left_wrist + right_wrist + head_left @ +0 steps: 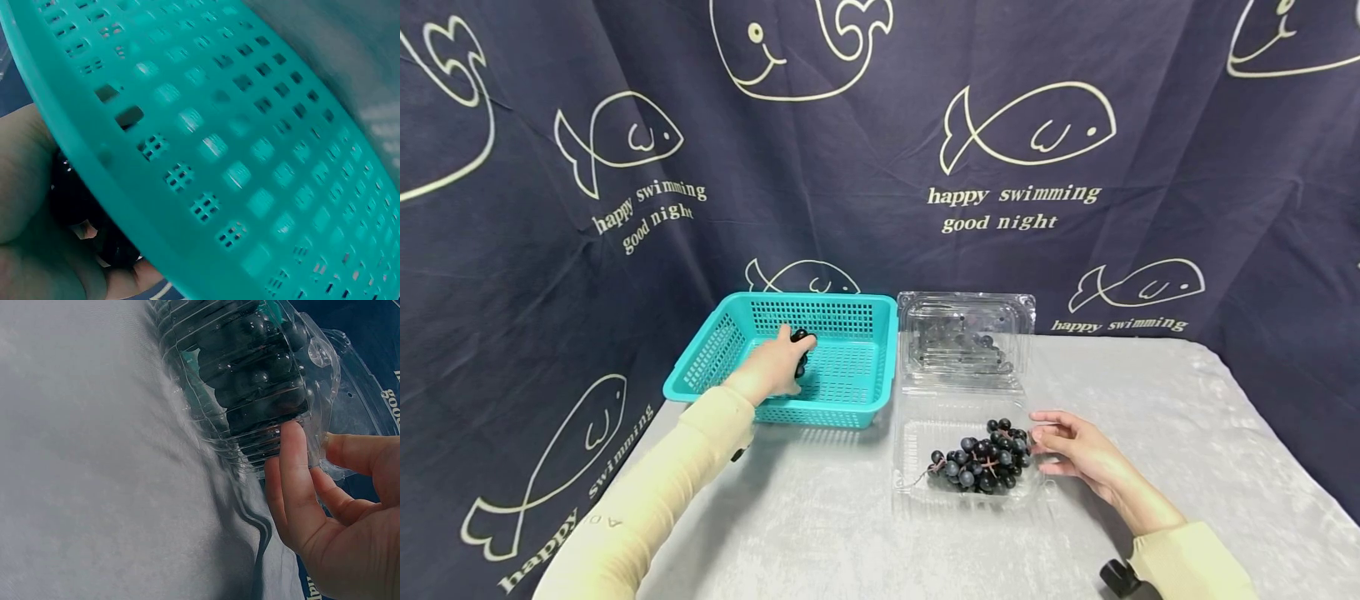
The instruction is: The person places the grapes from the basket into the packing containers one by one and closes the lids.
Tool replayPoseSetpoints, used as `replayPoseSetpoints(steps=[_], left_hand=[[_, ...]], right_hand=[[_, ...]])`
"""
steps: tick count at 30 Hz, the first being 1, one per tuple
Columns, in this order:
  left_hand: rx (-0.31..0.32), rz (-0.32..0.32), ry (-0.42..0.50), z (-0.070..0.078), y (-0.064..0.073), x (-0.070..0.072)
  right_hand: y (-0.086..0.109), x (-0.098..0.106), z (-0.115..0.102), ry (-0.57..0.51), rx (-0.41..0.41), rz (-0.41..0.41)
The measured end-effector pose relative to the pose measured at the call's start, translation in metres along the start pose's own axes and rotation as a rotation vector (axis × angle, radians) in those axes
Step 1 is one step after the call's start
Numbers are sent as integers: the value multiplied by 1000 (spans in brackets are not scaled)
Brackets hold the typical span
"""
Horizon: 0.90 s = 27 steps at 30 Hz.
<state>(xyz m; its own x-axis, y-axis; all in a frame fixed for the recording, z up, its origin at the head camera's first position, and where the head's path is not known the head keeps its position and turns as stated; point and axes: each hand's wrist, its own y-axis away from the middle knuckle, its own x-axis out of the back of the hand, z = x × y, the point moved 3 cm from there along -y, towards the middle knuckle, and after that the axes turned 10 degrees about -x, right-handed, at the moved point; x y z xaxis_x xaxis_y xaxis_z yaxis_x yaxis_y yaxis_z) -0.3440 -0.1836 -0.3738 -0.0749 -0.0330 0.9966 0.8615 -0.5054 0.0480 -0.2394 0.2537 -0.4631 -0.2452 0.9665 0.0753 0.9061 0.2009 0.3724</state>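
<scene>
My left hand [777, 363] reaches down inside the turquoise basket [883, 358] and grips a small bunch of dark grapes [802, 365]. In the left wrist view those grapes [78, 194] are partly hidden behind the basket's rim. Right of the basket stands a clear plastic clamshell box [917, 425], its lid [967, 304] raised at the back. A larger bunch of black grapes [981, 457] lies in the box. My right hand [1093, 454] is at the box's right side, with fairly straight fingers [294, 462] touching the clear wall near the rim.
A pale grey cloth [820, 508] covers the table. Behind it hangs a dark blue curtain [880, 183] with white fish drawings and lettering. The basket and the box stand side by side near the curtain.
</scene>
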Motion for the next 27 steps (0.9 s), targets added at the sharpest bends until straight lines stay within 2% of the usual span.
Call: replayPoseSetpoints(steps=[5, 14, 22, 27], left_hand=[[-17, 81, -28, 7, -1, 1], [-40, 161, -63, 26, 0, 2], [-69, 281, -106, 42, 1, 5], [-79, 307, -107, 52, 2, 6]], right_hand=[[0, 0, 0, -5, 0, -2], [-1, 0, 1, -3, -8, -5], [-1, 0, 1, -4, -8, -6], [0, -1, 1, -2, -8, -3]])
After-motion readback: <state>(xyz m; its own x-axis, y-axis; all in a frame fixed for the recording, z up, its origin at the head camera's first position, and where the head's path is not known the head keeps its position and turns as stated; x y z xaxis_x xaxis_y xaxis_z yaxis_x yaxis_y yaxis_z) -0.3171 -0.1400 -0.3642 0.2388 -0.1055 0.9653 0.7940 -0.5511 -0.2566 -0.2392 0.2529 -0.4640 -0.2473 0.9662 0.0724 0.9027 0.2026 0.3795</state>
